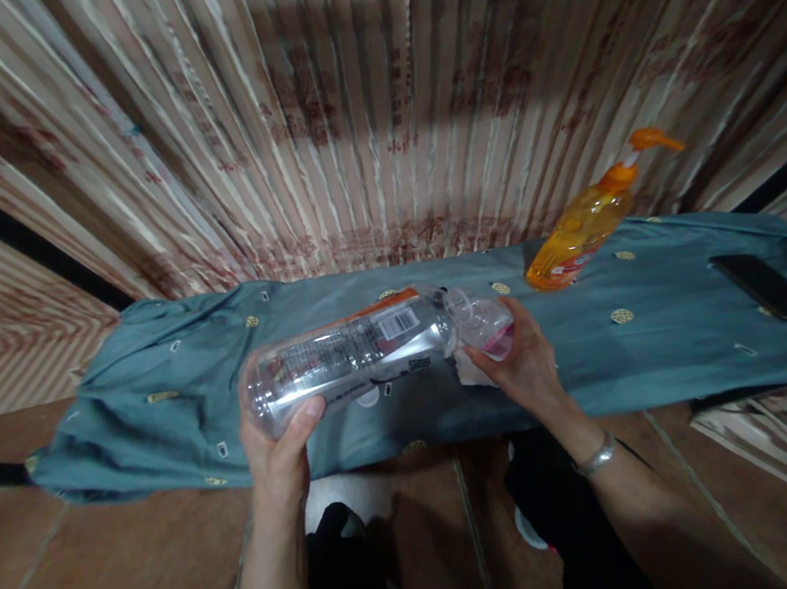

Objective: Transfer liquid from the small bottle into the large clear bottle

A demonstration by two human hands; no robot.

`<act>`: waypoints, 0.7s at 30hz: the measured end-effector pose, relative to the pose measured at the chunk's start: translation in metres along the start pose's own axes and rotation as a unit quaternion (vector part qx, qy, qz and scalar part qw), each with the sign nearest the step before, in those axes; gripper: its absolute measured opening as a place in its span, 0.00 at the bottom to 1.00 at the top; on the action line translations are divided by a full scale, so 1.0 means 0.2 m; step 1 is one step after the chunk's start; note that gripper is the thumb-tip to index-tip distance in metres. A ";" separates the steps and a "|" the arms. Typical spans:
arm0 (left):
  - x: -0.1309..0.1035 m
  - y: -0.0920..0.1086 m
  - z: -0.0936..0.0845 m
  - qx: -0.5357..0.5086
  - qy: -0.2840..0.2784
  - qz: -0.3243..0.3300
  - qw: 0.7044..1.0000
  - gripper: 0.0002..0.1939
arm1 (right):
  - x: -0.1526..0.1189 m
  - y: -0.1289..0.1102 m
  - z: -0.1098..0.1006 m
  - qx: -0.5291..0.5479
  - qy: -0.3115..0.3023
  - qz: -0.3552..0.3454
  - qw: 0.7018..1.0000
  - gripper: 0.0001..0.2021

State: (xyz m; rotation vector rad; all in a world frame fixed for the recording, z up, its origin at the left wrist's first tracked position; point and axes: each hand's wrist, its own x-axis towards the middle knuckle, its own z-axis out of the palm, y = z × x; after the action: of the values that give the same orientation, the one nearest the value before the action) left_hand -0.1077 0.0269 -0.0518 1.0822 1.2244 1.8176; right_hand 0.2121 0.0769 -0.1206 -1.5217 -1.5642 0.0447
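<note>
My left hand (278, 437) is closed around the base end of a large clear plastic bottle (364, 345) with a printed label and barcode. The bottle is tilted almost flat, its neck pointing right. In my right hand (527, 362) is a small clear plastic bottle (484, 321) with a pink patch on it. Its mouth meets the neck of the large bottle; whether they touch I cannot tell. A pale flat piece (474, 370), perhaps paper or cloth, shows under the right hand.
A blue-green patterned cloth (590, 371) covers the narrow bench. An orange pump bottle (576, 232) stands at the back right. Farther right lies a black phone (771, 287). Behind hangs a striped curtain (362, 117). My legs are below the front edge, above a tiled floor (439, 550).
</note>
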 end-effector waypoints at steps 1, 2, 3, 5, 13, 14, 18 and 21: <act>0.00 0.00 0.00 -0.002 0.000 -0.010 1.000 0.39 | 0.00 0.00 0.00 0.002 0.000 0.002 1.000 0.42; 0.00 0.00 0.00 -0.005 0.000 -0.019 1.000 0.40 | 0.00 0.00 0.00 0.004 -0.001 0.005 1.000 0.42; 0.00 0.00 0.00 -0.010 0.001 -0.024 1.000 0.41 | 0.00 0.00 0.00 0.005 -0.002 0.007 1.000 0.42; 0.00 0.01 0.00 -0.012 0.003 -0.022 1.000 0.40 | 0.00 0.00 0.00 0.006 -0.003 0.010 1.000 0.42; 0.00 0.01 0.00 -0.010 -0.007 -0.025 1.000 0.40 | 0.00 -0.02 -0.01 0.001 -0.007 0.012 1.000 0.41; 0.00 0.01 0.00 -0.010 -0.006 -0.023 1.000 0.40 | 0.00 -0.02 -0.01 0.003 -0.008 0.014 1.000 0.41; -0.01 0.01 0.01 -0.014 0.002 -0.020 1.000 0.38 | 0.00 -0.01 -0.01 0.008 -0.008 0.012 1.000 0.42; -0.01 0.01 0.01 -0.015 -0.010 -0.024 1.000 0.38 | 0.00 0.00 0.00 0.006 -0.012 0.012 1.000 0.43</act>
State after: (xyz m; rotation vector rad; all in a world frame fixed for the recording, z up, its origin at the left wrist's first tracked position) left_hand -0.1058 0.0253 -0.0495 1.0437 1.1978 1.7784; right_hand 0.2132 0.0772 -0.1198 -1.5349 -1.5616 0.0854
